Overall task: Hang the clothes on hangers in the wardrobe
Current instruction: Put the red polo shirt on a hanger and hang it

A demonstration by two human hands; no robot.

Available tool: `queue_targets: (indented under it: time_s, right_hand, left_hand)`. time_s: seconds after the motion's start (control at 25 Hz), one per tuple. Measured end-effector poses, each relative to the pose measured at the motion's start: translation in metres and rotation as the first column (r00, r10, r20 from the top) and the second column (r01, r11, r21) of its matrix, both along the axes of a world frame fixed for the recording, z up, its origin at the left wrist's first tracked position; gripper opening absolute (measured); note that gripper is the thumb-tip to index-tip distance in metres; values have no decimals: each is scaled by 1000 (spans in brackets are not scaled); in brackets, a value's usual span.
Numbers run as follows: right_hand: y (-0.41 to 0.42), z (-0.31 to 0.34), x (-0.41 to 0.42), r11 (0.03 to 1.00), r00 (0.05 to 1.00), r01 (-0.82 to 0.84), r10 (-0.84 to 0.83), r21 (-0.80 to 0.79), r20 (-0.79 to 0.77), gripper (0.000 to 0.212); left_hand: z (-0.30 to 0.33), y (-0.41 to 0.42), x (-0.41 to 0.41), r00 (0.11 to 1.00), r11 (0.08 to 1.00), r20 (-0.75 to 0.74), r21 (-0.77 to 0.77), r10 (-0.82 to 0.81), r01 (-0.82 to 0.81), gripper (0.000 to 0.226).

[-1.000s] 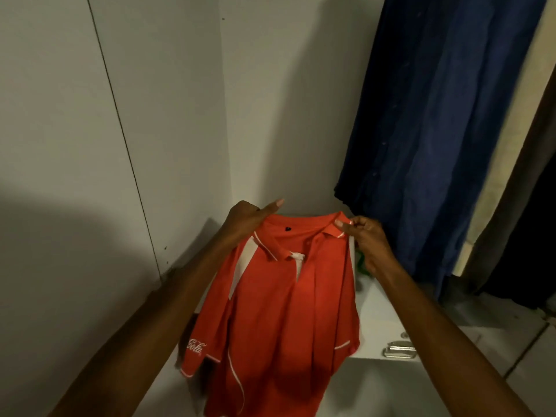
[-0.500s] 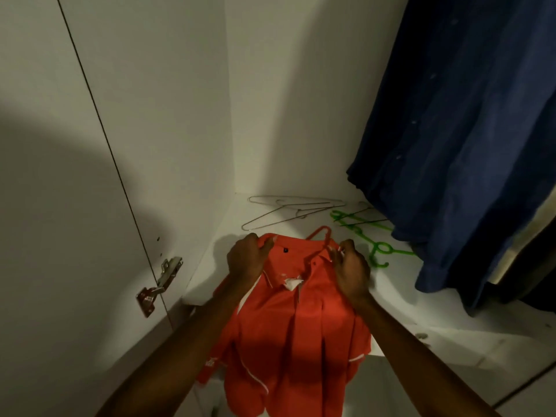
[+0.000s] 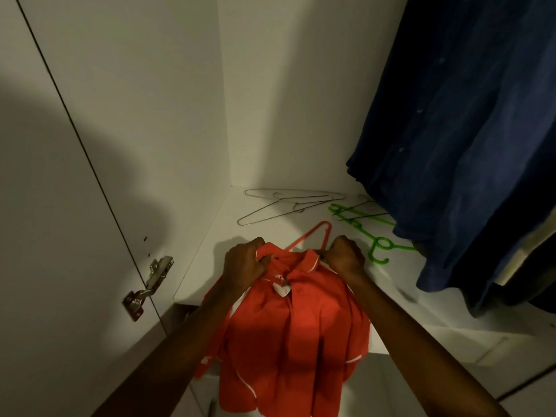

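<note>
A red polo shirt [image 3: 288,338] with white trim lies over the front edge of the white wardrobe shelf [image 3: 204,254], its collar towards the back. My left hand [image 3: 245,261] grips the left side of the collar. My right hand [image 3: 346,255] grips the right side of the collar. A red hanger [image 3: 314,234] lies on the shelf just behind the collar, partly under the shirt. Its hook is hidden.
Wire hangers [image 3: 285,206] lie at the back of the shelf. A green plastic hanger [image 3: 370,233] lies to the right. Dark blue clothes [image 3: 466,145] hang at the right. A door hinge [image 3: 147,284] sticks out on the left panel.
The shirt has come down from mid-air onto the shelf. Both hands lowered with it and curled tighter on the collar. The view tilted down, showing the hangers.
</note>
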State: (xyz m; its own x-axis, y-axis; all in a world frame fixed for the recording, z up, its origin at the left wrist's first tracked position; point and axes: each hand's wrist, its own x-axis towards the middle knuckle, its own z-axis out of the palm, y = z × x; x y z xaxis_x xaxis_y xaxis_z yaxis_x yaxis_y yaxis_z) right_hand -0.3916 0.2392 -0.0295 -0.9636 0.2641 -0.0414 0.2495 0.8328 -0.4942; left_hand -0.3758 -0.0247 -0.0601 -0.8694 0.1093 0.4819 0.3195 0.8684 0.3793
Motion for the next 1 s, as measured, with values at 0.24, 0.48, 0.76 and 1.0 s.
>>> queue_targets:
  time_s: [0.24, 0.48, 0.76, 1.0]
  right_hand:
    - [-32, -21, -4, 957, 993, 116, -112, 265, -33, 41]
    - [-31, -4, -30, 982, 993, 114, -108, 152, -50, 57]
    - [-16, 104, -60, 968, 795, 228, -125, 101, -594, 38]
    - [-7, 208, -54, 988, 593, 104, -154, -114, -790, 52]
  left_hand:
    - [-7, 1, -3, 993, 996, -95, 58, 67, -61, 27]
    - [10, 9, -13, 977, 983, -211, 181, 39, 0, 37]
    - [62, 35, -74, 959, 923, -281, 375, 22, 89, 30]
    - [8, 34, -104, 995, 927, -94, 375, 38, 0, 26]
